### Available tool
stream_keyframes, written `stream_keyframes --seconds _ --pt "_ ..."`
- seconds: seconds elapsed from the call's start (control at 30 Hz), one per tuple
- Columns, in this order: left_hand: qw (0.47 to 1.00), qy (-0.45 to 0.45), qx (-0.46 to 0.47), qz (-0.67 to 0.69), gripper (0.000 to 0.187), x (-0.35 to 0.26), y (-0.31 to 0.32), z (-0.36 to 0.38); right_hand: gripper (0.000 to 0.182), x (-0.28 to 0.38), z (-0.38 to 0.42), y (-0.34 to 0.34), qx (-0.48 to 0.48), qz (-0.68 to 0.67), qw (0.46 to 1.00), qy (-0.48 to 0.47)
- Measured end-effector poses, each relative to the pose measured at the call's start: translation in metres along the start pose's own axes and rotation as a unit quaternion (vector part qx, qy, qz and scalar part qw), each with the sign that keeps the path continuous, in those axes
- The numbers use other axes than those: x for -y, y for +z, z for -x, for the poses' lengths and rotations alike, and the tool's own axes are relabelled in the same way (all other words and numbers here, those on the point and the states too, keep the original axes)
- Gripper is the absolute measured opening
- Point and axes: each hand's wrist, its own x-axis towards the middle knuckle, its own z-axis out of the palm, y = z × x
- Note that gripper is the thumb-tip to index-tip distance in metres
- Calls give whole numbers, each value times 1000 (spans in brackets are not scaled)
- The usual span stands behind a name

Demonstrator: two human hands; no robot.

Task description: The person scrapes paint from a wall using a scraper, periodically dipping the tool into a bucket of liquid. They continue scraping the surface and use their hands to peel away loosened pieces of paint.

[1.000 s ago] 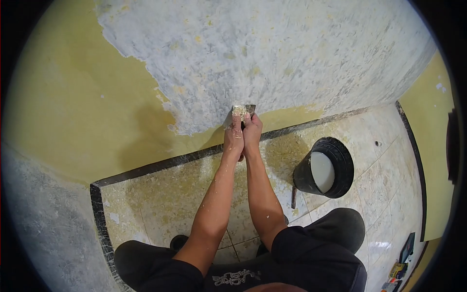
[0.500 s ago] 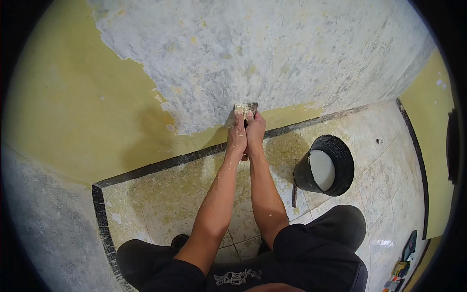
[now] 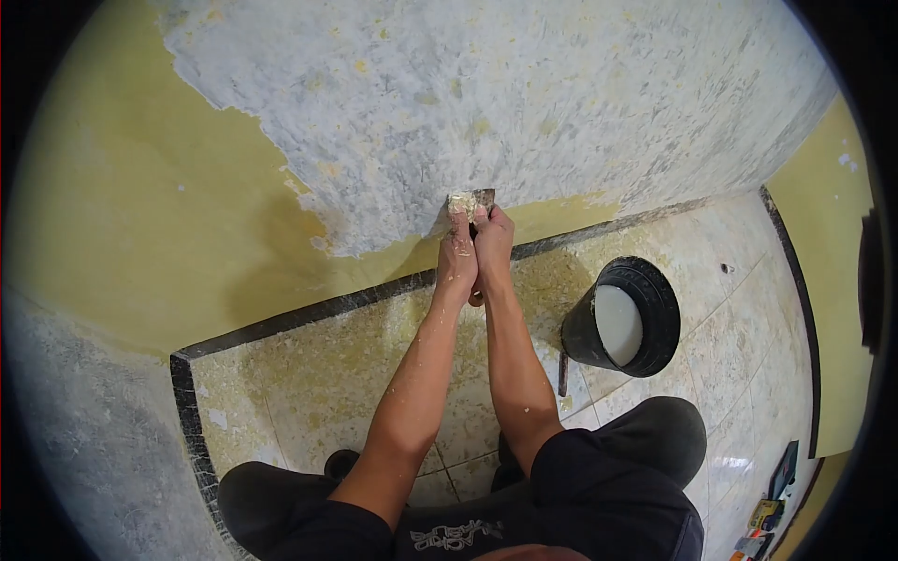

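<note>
Both hands have crept a little higher up the wall since a second ago, carrying the scraper [image 3: 470,200] with them to the edge of the bare grey patch. The left hand [image 3: 456,257] and the right hand [image 3: 493,245] are pressed side by side, both clenched around the tool's handle, with the blade set against the wall [image 3: 140,215] where yellow paint meets stripped plaster. A lump of scraped-off paint sits on the blade. To my eye the person is midway through stripping the lowest yellow strip above the dark skirting [image 3: 309,310]. The next stroke would call for firm, flat pressure along that remaining band. A black bucket [image 3: 625,318] with pale contents stands on the tiled floor [image 3: 309,383], near the right arm.
</note>
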Motion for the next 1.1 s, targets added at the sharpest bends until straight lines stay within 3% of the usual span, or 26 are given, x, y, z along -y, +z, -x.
stream_keyframes --seconds 0.1,0.17,0.3,0.37,0.47,0.5,0.63,0.7,0.8,0.87,1.0,1.1 --pt "1000 -5 9 4 81 0 2 0 19 9 4 0 6 28 999 -14" --pt "996 36 -16 80 78 -9 7 1 19 24 6 5 0 69 995 -73" --pt "997 61 -4 46 75 -27 -1 4 19 23 -3 10 19 62 995 -79" --pt "999 33 -19 -7 74 -16 -10 4 19 0 2 11 -9 40 996 -77" --pt "997 63 -8 31 74 5 -15 -3 19 -6 10 14 -11 32 999 -40" --pt "999 -16 13 35 70 -7 -18 3 20 -3 10 14 -8 17 1000 -17" --pt "991 -31 58 120 69 -33 -12 13 20 27 11 18 -4 77 997 -24" --pt "996 -1 22 91 81 -34 -12 8 20 31 8 23 0 75 993 -95" --pt "1000 -5 -25 4 83 -18 -15 5 19 14 11 19 -12 39 997 -59" --pt "999 -17 -9 26 82 5 -24 2 20 -1 21 16 -13 86 994 -62" --pt "996 -68 -56 5 79 23 -51 13 20 -47 33 26 7 79 997 20" --pt "997 -57 -44 19 80 25 -77 14 19 -56 47 45 -2 68 998 -3"
